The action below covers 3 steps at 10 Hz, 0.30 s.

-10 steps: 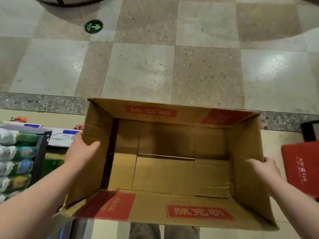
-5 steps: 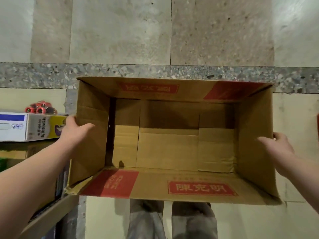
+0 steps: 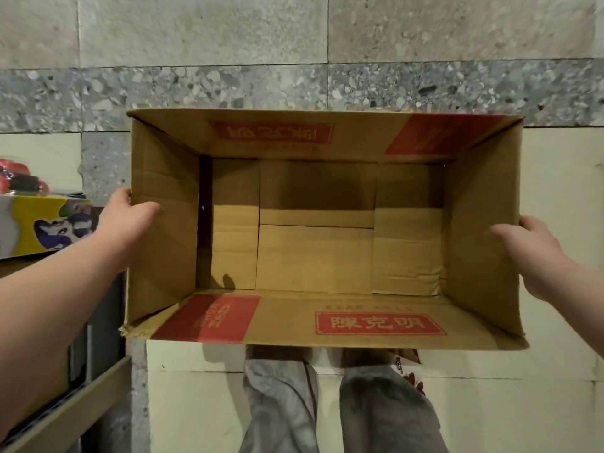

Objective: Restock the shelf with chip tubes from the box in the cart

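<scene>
Box (image 3: 313, 253) nearer camera; hands (image 3: 130, 220) (image 3: 536, 256) still grip sides

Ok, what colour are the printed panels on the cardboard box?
Red on the brown cardboard box; head view.

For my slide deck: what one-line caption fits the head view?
Left hand and right hand grip the side walls of an empty cardboard box above the floor.

Light: dim and flat, falling from overhead.
Shadow: the far half inside my cardboard box (image 3: 317, 188) is dark.
Blur: the yellow package (image 3: 36, 223) at left is smeared.
</scene>
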Motion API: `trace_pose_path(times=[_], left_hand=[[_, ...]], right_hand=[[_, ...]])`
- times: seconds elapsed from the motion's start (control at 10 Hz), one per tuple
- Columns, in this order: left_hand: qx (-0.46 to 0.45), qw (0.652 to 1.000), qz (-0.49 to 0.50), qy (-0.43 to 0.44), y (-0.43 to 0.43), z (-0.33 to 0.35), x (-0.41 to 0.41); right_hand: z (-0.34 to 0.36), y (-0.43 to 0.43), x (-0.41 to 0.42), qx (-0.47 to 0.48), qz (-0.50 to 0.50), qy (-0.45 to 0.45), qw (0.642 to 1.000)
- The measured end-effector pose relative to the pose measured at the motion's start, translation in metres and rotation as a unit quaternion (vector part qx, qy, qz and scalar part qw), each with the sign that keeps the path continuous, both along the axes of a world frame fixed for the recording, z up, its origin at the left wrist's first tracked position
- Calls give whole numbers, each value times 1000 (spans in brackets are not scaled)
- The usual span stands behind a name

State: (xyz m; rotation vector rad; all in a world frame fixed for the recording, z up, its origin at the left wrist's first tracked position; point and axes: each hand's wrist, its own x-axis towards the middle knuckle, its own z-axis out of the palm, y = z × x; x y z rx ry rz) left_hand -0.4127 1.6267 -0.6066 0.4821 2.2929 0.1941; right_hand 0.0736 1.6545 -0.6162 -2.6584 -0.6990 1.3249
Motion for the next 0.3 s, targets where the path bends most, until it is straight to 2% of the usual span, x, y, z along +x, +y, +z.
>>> trace_pose_path(times=[0.1,0.2,0.3], left_hand=[[-6,1000,-5,-9,-4,-15,-4],[-26,998,-48,19,-7,-18,-6],[-107,979,-154,76,-40,-1,17]], right_hand=[[-14,-4,1,4,-6,5,1000],[-12,-8,-2,-12,18,-4,1000],[5,-25,-5,-37,58,-13,998]])
